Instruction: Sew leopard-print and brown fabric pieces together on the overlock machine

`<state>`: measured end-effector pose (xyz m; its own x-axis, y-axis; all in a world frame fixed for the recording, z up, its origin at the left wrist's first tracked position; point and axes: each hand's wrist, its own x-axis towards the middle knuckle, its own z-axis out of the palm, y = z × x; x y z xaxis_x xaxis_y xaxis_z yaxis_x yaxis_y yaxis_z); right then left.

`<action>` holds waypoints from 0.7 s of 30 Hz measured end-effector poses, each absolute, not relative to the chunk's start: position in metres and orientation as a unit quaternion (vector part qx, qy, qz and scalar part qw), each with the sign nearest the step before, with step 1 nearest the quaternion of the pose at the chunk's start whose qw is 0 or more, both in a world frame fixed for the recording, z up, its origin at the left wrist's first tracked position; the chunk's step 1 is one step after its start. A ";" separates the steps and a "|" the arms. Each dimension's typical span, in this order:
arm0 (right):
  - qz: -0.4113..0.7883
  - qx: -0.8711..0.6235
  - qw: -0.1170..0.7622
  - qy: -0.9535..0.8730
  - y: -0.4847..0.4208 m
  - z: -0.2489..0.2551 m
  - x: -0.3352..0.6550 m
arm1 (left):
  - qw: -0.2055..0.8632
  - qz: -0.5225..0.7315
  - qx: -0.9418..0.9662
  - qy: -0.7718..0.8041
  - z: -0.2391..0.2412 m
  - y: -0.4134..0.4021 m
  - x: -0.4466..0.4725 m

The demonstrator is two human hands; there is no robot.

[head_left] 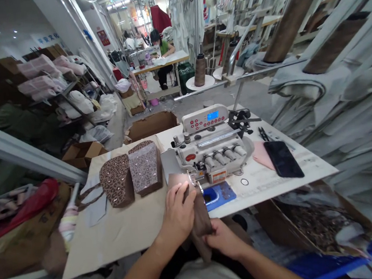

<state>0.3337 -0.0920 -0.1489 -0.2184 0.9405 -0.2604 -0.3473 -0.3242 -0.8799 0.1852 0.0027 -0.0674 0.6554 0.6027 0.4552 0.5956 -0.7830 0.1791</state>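
Note:
A white overlock sewing machine (212, 152) stands on the pale table (122, 229). A strip of brown fabric (199, 216) runs from under its presser foot toward my body. My left hand (178, 214) lies on top of the fabric just left of the needle, fingers curled and pressing it down. Below the table's edge, my right hand (225, 240) grips the lower end of the same fabric.
Two stacks of leopard-print fabric pieces (131, 175) stand left of the machine. A black phone (283, 160) lies on the table's right side, a blue phone (219, 194) by the machine. A cardboard box (320, 227) of scraps sits at lower right. Another person (163, 54) works far behind.

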 end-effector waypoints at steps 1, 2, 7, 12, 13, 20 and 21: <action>0.702 -0.415 0.463 -0.347 -0.086 -0.145 0.335 | 0.004 0.252 0.911 0.327 -0.064 0.005 0.185; 0.705 -0.410 0.465 -0.344 -0.080 -0.142 0.337 | 0.001 0.250 0.913 0.322 -0.060 0.008 0.186; 0.693 -0.394 0.495 -0.346 -0.049 -0.127 0.341 | -0.003 0.205 0.936 0.285 -0.043 0.017 0.185; 0.625 -0.422 0.555 -0.351 -0.032 -0.130 0.335 | -0.004 0.190 0.952 0.239 -0.040 0.027 0.182; 0.609 -0.426 0.567 -0.357 -0.031 -0.132 0.332 | -0.005 0.195 0.953 0.230 -0.041 0.030 0.181; 0.515 -0.437 0.637 -0.372 -0.032 -0.142 0.321 | -0.006 0.253 0.953 0.165 -0.046 0.044 0.178; 0.506 -0.437 0.642 -0.376 -0.032 -0.142 0.320 | -0.005 0.259 0.952 0.163 -0.047 0.045 0.178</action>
<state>0.3205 -0.0323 -0.1420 0.2059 0.9777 0.0412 -0.3213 0.1073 -0.9409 0.1781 0.0449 -0.0466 0.8122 0.3077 0.4957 0.3132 -0.9468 0.0745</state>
